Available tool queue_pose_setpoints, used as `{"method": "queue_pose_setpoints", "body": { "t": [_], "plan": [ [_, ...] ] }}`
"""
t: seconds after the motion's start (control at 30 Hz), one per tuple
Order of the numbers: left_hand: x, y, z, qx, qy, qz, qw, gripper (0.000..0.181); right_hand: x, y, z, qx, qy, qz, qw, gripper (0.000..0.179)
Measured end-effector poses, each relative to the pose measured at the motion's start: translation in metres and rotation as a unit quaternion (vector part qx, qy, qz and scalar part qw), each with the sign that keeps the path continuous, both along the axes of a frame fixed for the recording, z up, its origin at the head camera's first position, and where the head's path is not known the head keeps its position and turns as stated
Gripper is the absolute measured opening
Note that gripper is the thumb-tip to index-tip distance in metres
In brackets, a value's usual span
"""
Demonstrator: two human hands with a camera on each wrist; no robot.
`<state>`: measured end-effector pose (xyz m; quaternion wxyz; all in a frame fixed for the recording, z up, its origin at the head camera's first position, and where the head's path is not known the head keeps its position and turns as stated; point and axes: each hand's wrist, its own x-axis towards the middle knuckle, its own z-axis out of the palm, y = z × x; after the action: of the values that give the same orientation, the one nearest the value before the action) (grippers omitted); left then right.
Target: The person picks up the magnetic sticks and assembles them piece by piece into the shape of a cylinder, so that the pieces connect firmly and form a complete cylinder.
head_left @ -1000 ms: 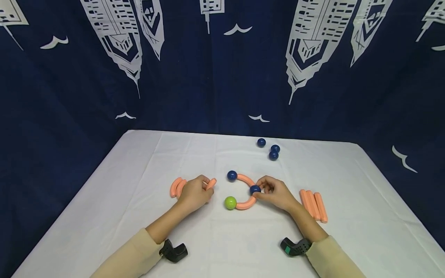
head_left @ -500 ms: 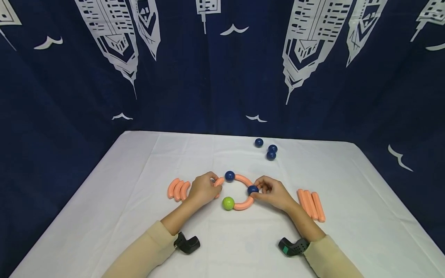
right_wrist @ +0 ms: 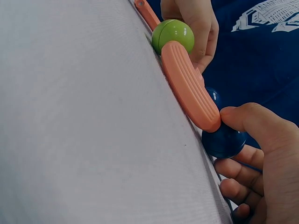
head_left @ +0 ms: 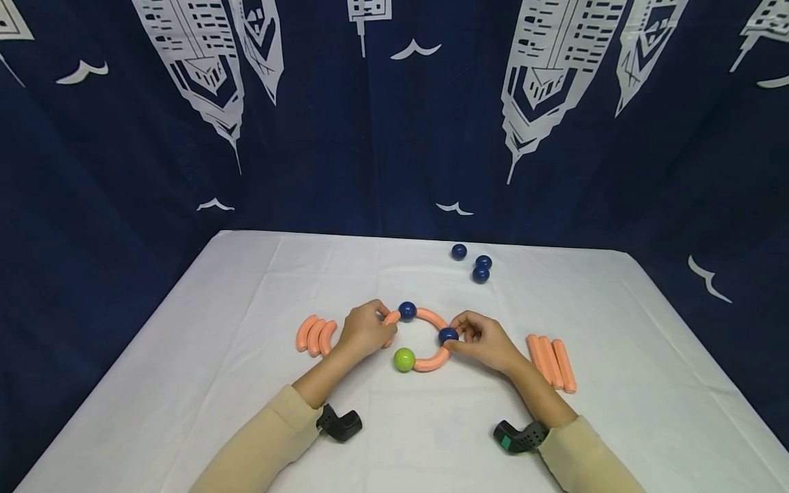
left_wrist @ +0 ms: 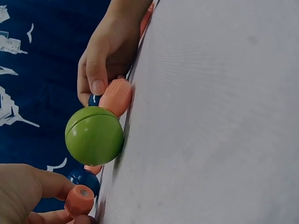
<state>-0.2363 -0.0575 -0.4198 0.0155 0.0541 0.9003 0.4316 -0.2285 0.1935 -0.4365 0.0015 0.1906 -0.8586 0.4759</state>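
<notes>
My left hand (head_left: 365,332) pinches a curved orange magnetic stick (left_wrist: 79,201), whose near end shows a small round metal spot. The stick's far end is right at a blue ball (head_left: 407,311). From that ball, an orange curved stick (head_left: 433,317) runs to a second blue ball (head_left: 448,335), which my right hand (head_left: 487,342) holds between thumb and fingers. Another curved stick (right_wrist: 189,88) links this ball to a green ball (head_left: 404,359) at the near left. Together these pieces form a ring with a gap on its left side, between the held stick and the green ball.
Left of the ring lie several curved orange sticks (head_left: 313,335) side by side. Straight orange sticks (head_left: 551,363) sit by my right forearm. More blue balls (head_left: 481,274) rest near the far edge of the white-covered table (head_left: 277,411). A dark blue curtain (head_left: 370,137) hangs behind.
My left hand has carried the curved stick rightward from beside the loose curved sticks to the far blue ball. My right hand keeps its hold on the other blue ball.
</notes>
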Motion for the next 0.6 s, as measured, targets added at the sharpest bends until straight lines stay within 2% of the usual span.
{"method": "queue_pose_setpoints", "body": {
  "t": [0.13, 0.2, 0.43, 0.6],
  "plan": [
    [0.000, 0.000, 0.000, 0.000, -0.004, 0.000, 1.0000, 0.025, 0.010, -0.005, 0.017, -0.001, 0.003, 0.004, 1.0000, 0.025],
    [0.000, 0.000, -0.001, 0.000, -0.005, -0.002, 1.0000, 0.027, 0.011, -0.006, 0.019, -0.004, 0.003, 0.007, 1.0000, 0.024],
    [0.006, 0.002, -0.003, 0.003, -0.004, -0.001, 1.0000, 0.033, -0.004, 0.003, -0.007, 0.001, -0.001, -0.004, 1.0000, 0.027],
    [0.011, 0.006, -0.005, -0.006, 0.022, 0.001, 0.9997, 0.037, -0.004, 0.002, -0.007, 0.001, -0.002, -0.008, 1.0000, 0.026]
  ]
}}
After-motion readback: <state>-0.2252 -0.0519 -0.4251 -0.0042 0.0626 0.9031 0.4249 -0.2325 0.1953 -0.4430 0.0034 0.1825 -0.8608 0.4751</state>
